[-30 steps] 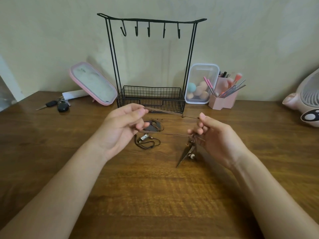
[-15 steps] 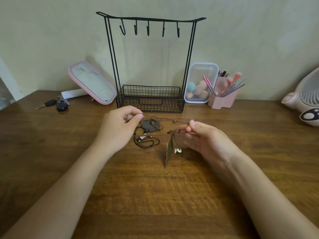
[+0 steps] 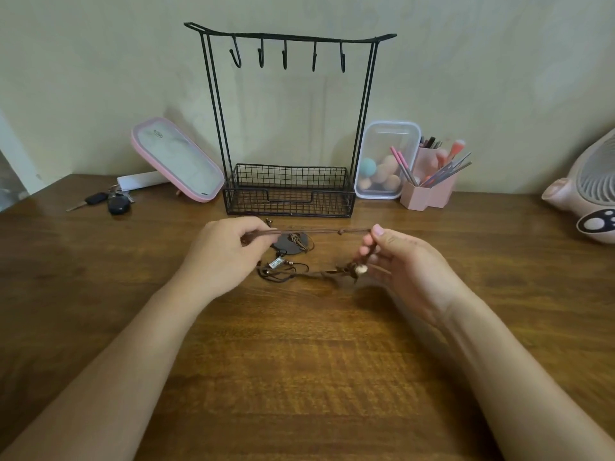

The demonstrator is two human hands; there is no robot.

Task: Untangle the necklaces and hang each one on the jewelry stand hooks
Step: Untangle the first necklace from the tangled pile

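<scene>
Brown cord necklace (image 3: pixel 319 231) | taut between hands | left hand (image 3: pixel 223 257) pinching | right hand (image 3: pixel 409 264) pinching

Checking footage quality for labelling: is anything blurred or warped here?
Head view: soft, even light; the pendant by the right hand is motion-blurred; the stand is sharp, faint shadow on the wall; forearms stretch toward the lower corners, wide-angle.

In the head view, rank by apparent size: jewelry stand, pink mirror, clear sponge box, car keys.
1. jewelry stand
2. pink mirror
3. clear sponge box, only slightly smaller than the mirror, so that pair is unsure
4. car keys
</scene>
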